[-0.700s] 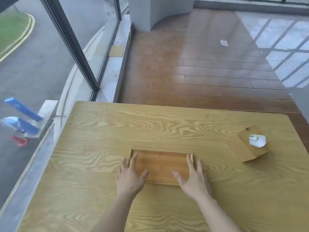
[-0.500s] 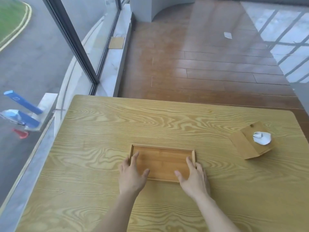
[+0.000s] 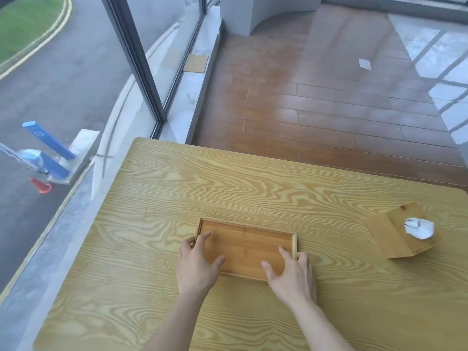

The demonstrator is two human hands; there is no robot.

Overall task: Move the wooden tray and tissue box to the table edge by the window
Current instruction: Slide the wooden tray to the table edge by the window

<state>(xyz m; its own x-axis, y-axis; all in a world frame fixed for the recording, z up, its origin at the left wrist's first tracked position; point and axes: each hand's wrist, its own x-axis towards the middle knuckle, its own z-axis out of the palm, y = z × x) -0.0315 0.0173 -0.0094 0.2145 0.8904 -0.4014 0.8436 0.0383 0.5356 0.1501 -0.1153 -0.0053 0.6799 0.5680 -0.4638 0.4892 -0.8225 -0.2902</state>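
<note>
A shallow wooden tray lies flat near the middle of the light wood table. My left hand covers its near left corner, with the fingers straddling the left rim and the thumb on the tray floor. At the near right corner my right hand grips the same way, fingers either side of the right rim. The wooden tissue box stands apart at the table's right side, turned at an angle, a white tissue poking out of its top.
The window glass with a dark frame runs along the table's left side, above a grey sill. Brown plank floor lies beyond the far table edge. The table's left edge sits against the sill.
Both hands have slid outward on the tray, from lying flat on its near corners to fingers straddling the side rims. The tray and tissue box stay where they were.
</note>
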